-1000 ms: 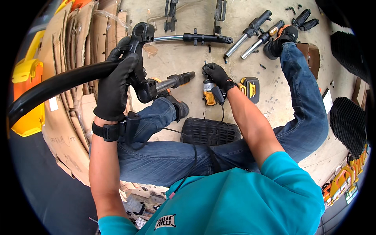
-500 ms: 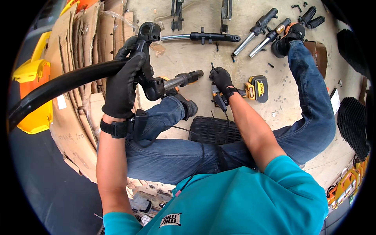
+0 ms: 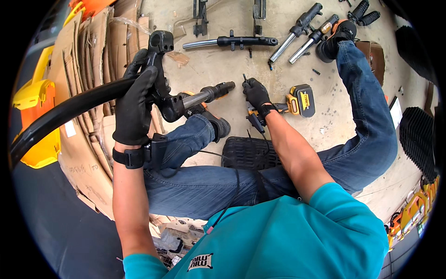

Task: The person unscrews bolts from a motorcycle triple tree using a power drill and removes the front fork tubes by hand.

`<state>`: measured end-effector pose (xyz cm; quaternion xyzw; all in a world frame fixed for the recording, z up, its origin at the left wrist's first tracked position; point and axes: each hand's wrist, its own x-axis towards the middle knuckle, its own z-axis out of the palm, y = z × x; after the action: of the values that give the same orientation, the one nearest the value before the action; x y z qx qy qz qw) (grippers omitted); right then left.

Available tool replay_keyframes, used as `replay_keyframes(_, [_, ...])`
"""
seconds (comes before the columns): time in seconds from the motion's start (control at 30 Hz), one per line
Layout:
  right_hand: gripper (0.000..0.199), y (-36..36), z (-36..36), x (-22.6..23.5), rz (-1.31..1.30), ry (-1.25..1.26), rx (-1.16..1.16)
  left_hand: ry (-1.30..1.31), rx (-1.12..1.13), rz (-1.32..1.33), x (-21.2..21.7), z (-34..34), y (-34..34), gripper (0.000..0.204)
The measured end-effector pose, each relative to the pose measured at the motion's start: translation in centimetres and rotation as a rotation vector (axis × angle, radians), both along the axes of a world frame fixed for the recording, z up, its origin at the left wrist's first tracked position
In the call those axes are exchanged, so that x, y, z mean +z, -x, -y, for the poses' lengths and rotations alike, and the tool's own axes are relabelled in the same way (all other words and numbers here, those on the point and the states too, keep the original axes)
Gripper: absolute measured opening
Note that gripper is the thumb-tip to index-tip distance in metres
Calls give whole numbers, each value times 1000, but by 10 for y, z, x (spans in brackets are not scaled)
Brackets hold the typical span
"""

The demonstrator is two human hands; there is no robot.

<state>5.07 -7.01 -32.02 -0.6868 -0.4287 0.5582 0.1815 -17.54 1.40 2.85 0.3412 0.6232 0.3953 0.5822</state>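
My left hand [image 3: 132, 109], in a black glove, is closed around a black fork clamp [image 3: 161, 43] at the left. A thick, curved black tube [image 3: 69, 103] runs from the clamp toward the lower left. A silver fork leg [image 3: 196, 98] with a dark end points right from the clamp's lower socket. My gloved right hand [image 3: 256, 94] pinches a thin dark bolt [image 3: 244, 77], which sticks up past the fingers. Just beyond that wrist, a yellow and black cordless driver [image 3: 293, 102] lies on the floor, partly hidden by the hand and wrist strap.
Fork legs [image 3: 248, 42] [image 3: 297, 33] and rubber bellows [image 3: 369, 17] lie at the far side. Flattened cardboard [image 3: 86, 153] stands along the left, beside yellow and orange plastic parts [image 3: 39, 100]. A black grated mat [image 3: 251, 152] is between my legs. Black ribbed pieces [image 3: 418, 135] lie right.
The view has shifted slightly. My left hand and the fork clamp have moved a little left and nearer. My right hand keeps its pinch on the bolt near the driver.
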Motion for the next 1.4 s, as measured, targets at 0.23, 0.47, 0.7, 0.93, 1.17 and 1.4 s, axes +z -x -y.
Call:
replay_keyframes(0.23, [28,6,-20,30,-32,46,-76,-2,-3,11,0,1,2,51])
replay_keyframes(0.47, [18,15,-26,19,-125,130,-222,-1,-13,12,0,2,3,50])
replay_keyframes(0.7, [35,15,-25,30,88,16,-57,10,-19,22,-1,-1,5,47])
replay_keyframes(0.93, [50,26,-71,168,-196,-624,372,-41,-54,-39,-21,8,26,38])
replay_keyframes(1.17, [28,86,-56,212,-347,-516,636,-65,-34,12,-13,0,13,44])
replay_keyframes(1.4, [16,100,-33,238,-160,-720,472,-96,-14,50,17,12,18,49])
